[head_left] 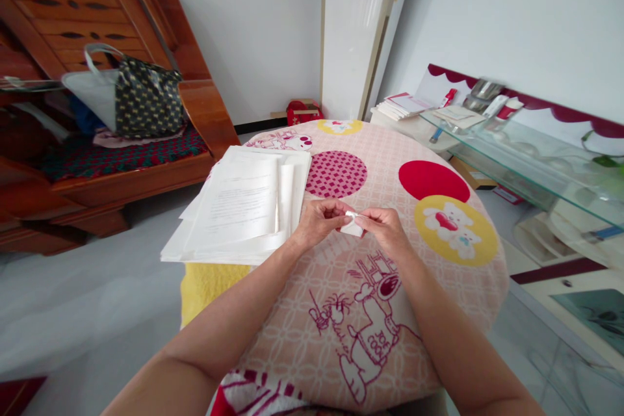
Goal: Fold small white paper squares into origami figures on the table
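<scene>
A small folded piece of white paper [351,228] is pinched between my two hands, just above the cloth-covered round table. My left hand [319,220] closes its thumb and fingers on the paper's left edge. On the opposite side, my right hand [386,226] grips the upper right part with thumb and forefinger. The fingertips partly cover the paper, so its exact folds are hard to make out. Left of my left hand lies a stack of white paper sheets [238,198], the top one bearing lines of faint print.
A patterned pink tablecloth [336,299] covers the table. To the left stands a wooden bench [205,114] with bags [149,97] on it. A glass shelf [536,159] with cups and papers is at the right. Behind the table rises a tall white air conditioner [351,45].
</scene>
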The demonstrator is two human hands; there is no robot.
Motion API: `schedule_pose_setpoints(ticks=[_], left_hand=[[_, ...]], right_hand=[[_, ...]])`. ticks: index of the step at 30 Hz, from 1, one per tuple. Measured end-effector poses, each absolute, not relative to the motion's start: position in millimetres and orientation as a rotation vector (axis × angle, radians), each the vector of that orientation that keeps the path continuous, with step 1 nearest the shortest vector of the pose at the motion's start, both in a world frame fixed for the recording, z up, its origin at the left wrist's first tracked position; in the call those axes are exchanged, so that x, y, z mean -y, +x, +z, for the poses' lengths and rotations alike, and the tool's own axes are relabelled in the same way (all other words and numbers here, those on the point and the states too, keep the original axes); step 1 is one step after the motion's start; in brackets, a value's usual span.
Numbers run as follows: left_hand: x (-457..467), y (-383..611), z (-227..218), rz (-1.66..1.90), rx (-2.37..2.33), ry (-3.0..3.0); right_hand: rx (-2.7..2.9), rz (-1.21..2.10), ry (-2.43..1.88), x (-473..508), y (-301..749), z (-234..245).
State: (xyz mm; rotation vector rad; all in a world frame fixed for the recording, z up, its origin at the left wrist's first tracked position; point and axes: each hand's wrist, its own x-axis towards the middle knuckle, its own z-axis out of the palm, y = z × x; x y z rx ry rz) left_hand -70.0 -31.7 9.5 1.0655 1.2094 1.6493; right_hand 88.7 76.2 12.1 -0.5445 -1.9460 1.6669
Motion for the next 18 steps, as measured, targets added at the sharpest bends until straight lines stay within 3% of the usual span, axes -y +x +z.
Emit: schedule_pose_setpoints(ticks=[8, 18], left_hand=[[33.6, -71.9, 11.9, 1.565, -1.246, 1.089], [29.6, -73.4, -4.5, 1.444, -1.395, 1.159]], right_hand=[[1.765, 1.831, -0.692, -68.1, 83.4, 14.1], [1.583, 1.808, -0.895, -64.1, 78.3, 5.8]])
